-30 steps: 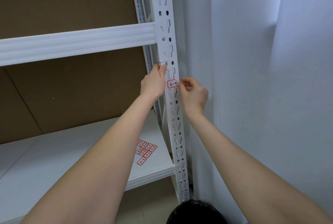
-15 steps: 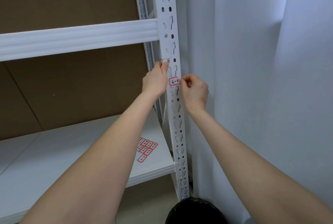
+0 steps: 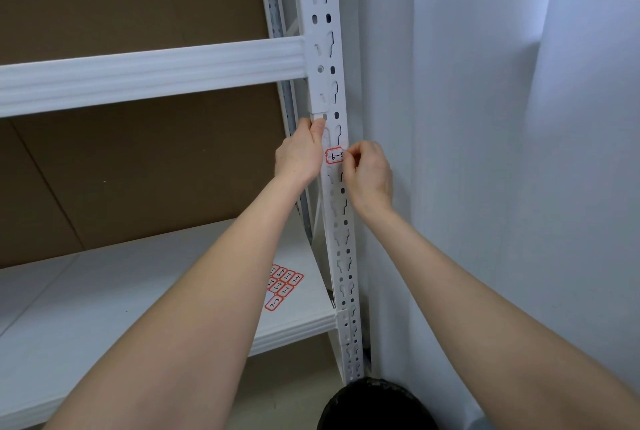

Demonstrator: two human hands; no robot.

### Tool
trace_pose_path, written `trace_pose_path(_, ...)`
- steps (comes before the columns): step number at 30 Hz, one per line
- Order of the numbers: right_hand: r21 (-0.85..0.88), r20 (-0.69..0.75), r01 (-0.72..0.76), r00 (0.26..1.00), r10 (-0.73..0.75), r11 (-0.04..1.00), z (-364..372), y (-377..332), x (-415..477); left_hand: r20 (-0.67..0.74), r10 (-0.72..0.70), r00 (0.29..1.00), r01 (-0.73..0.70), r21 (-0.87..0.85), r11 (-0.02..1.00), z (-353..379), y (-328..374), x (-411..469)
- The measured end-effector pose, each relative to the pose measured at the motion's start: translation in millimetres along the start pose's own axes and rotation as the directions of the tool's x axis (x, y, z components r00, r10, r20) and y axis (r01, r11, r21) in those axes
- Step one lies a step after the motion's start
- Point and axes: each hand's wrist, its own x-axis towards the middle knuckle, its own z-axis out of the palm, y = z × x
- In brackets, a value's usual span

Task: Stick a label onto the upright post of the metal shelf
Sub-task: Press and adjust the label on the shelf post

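A white perforated upright post [image 3: 341, 221] runs top to bottom at the centre. A small white label [image 3: 334, 156] with a red border and handwriting lies across the post's front face. My right hand [image 3: 369, 177] pinches the label's right end against the post with thumb and forefinger. My left hand [image 3: 300, 154] grips the post's left edge just above the label, thumb on the front face.
A sheet of red-bordered labels [image 3: 283, 286] lies on the white lower shelf [image 3: 104, 291]. A white crossbeam [image 3: 149, 74] meets the post above my hands. Brown cardboard [image 3: 138, 166] backs the shelf. A white wall [image 3: 485, 152] stands right. A black round object [image 3: 374, 405] sits below.
The view has shifted slightly. My right fingers have slid a little further over the label's right end. My left hand holds the same spot on the post.
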Motion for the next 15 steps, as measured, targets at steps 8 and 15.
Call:
trace_pose_path(8, 0.203, -0.090, -0.043, 0.994, 0.062, 0.978, 3.7, 9.9, -2.0, 0.004, -0.003, 1.000, 0.003, -0.009, 1.000, 0.1, -0.8, 0.8)
trace_pose_path(15, 0.245, -0.088, -0.104, 0.988, 0.129, 0.964, -3.5, 7.7, -5.5, 0.005, 0.008, 1.000, -0.008, -0.021, 1.000, 0.1, -1.0, 0.2)
